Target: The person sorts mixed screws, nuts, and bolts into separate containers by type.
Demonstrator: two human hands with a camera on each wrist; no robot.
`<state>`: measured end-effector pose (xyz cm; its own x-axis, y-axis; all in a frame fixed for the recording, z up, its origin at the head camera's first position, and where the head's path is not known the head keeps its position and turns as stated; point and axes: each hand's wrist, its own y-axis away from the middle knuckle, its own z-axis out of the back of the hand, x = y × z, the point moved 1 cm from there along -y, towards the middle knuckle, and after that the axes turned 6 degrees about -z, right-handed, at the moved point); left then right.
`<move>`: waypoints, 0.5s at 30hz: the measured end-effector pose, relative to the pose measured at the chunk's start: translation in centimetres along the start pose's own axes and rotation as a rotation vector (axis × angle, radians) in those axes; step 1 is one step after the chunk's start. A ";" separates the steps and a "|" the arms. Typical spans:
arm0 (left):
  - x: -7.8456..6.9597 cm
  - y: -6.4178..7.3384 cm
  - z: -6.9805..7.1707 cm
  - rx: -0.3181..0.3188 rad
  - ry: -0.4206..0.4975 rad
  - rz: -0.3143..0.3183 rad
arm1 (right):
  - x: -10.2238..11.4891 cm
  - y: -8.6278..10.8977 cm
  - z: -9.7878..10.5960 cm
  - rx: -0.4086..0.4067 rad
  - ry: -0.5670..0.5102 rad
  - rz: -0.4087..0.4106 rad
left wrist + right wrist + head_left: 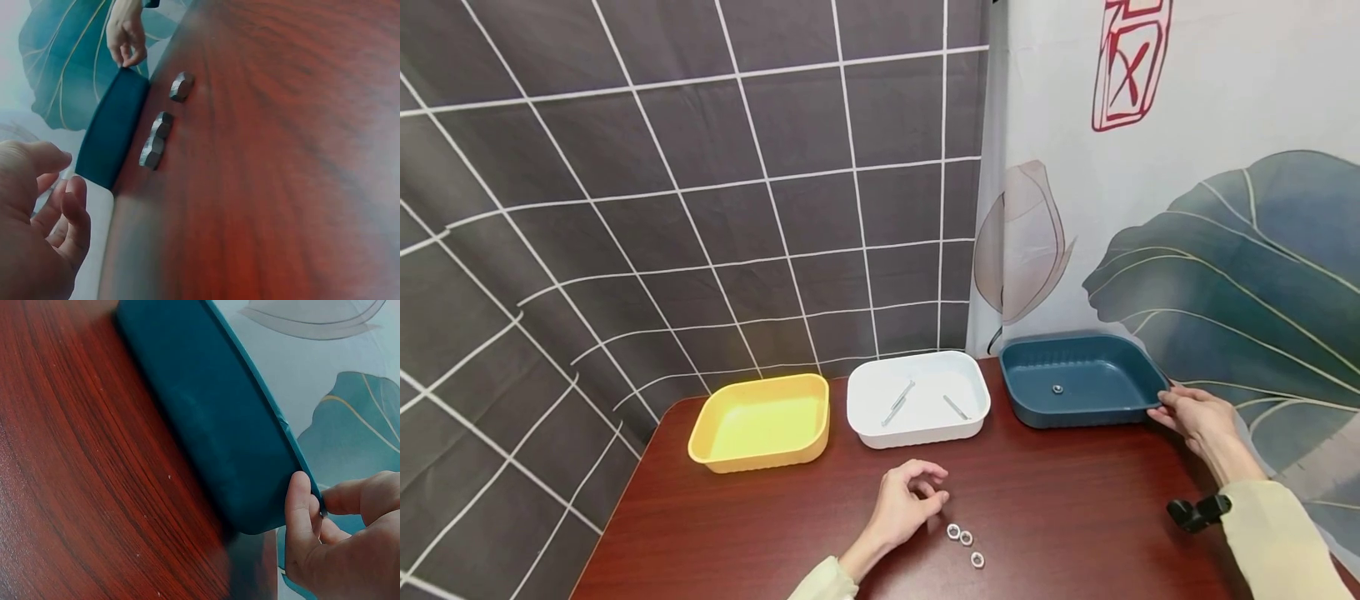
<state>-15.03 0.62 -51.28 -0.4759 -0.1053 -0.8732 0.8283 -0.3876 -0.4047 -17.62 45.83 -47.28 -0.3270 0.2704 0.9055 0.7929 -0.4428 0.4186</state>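
My right hand (1197,417) is at the right front corner of the blue tray (1078,417). Its thumb and fingers pinch the tray's rim, as the right wrist view shows with the hand (350,531) close up. One small metal nut (1057,389) lies inside that tray. Above the table, my left hand (902,504) hovers with loosely bent fingers and nothing visible between them. Just right of it lie three metal nuts: two touching (959,534) and one apart (977,560). The left wrist view shows these nuts (156,140) beyond the fingertips.
Left of the blue tray stands a white tray (917,437) holding a few thin metal pieces (898,403). Farther left is a yellow tray (760,461). All three line the back of the reddish-brown table (1060,500), before a gridded dark curtain (700,217) and a leaf-printed cloth (1240,250).
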 end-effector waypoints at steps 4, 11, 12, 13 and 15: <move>0.5 1.0 0.0 0.027 0.007 0.012 | -0.2 0.0 0.1 0.004 -0.003 0.006; 1.3 2.0 0.0 0.057 0.042 0.012 | -0.1 0.0 0.0 0.006 -0.012 0.017; 1.3 2.1 0.0 0.061 0.034 0.004 | -0.1 0.1 0.0 0.008 -0.018 0.018; 1.3 2.3 0.0 0.069 0.021 -0.009 | -0.1 0.1 0.0 0.011 -0.020 0.019; 1.3 2.5 -0.1 0.082 -0.010 -0.034 | -0.1 0.1 -0.1 0.021 -0.032 0.020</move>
<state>-13.56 -0.44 -53.45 -0.5067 -0.1002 -0.8563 0.7849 -0.4644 -0.4102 -17.53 45.66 -47.32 -0.2950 0.2891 0.9107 0.8099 -0.4300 0.3988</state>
